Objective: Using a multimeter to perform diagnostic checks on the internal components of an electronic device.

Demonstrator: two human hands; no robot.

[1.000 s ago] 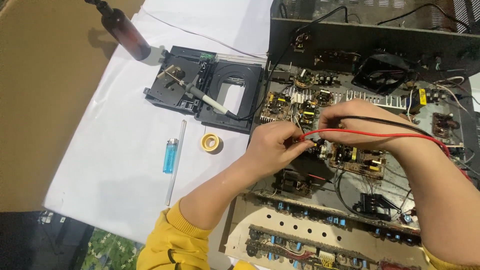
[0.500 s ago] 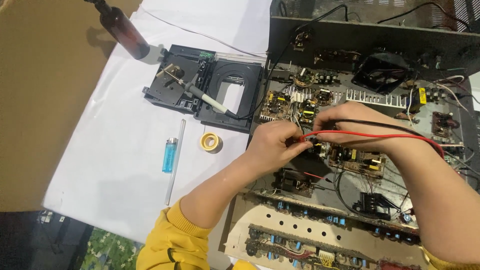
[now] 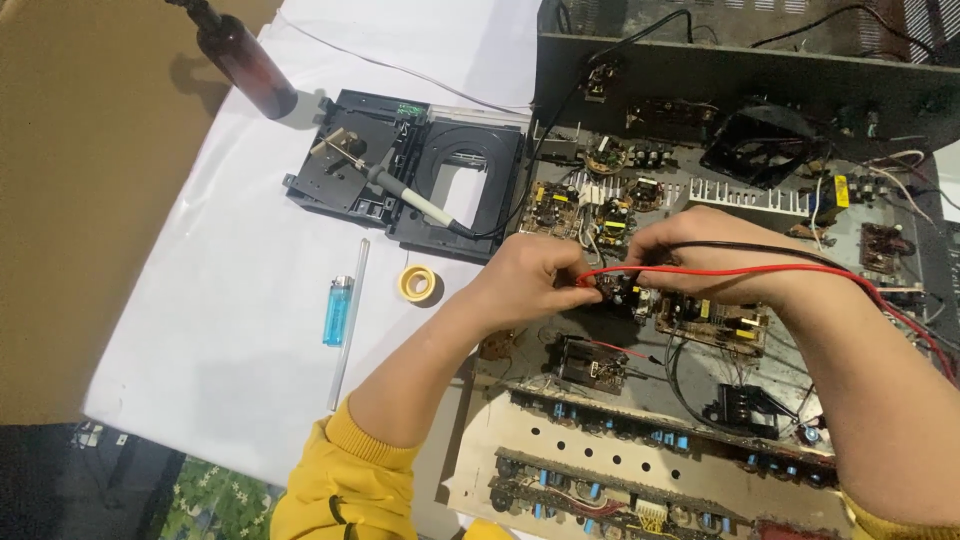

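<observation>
- A person in yellow sleeves works over an opened electronics chassis [image 3: 720, 90] on a counter covered with white paper [image 3: 230, 330].
- The left hand [image 3: 535, 275] is closed in a pinch on the tip of a red test lead [image 3: 720, 271], pressing it down at a small circuit board [image 3: 700, 315] in the middle of the chassis.
- The right hand [image 3: 700, 250] is curled shut just beside the left, almost touching it. It seems to grip a black lead [image 3: 770, 247] running across its back, though the fingertips are hidden.
- The leads look light, thin and floppy, so they are probably best held near the stiff tip, as the left hand does.
- The board looks rigid but fragile, crowded with small parts and loose wires; its edges seem the safest place to touch.
- Both leads trail off to the right, over the right forearm.
- Well apart, to the left, lie a soldering iron [image 3: 405, 195] on a black disc-drive frame [image 3: 400, 170], a yellow solder roll [image 3: 417, 283], a blue lighter [image 3: 338, 311] and a brown bottle [image 3: 240, 60].
</observation>
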